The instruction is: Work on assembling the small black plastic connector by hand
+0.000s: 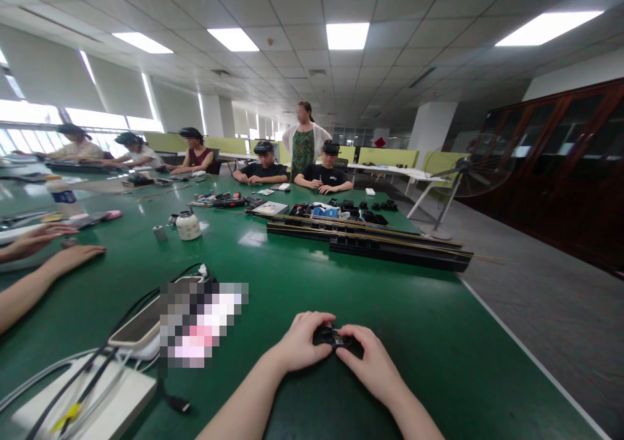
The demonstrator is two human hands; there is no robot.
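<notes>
A small black object (335, 338) lies low on the green tabletop, between my two hands. My left hand (303, 342) curls round its left side, with thumb and fingers on it. From the right, my right hand (366, 357) grips the same object, its thumb near the front edge and its fingers over the top. The middle of the object shows between my fingertips, while both of its ends are partly hidden. Its details are too small to make out.
Left of my hands are a phone (156, 313), cables and a white box (88, 394). Beyond stand a white jar (188, 225) and a metal cylinder (159, 233). Long black rails (400, 255) with thin rods lie ahead. Another person's hands (78, 258) rest at far left; several people are around the table.
</notes>
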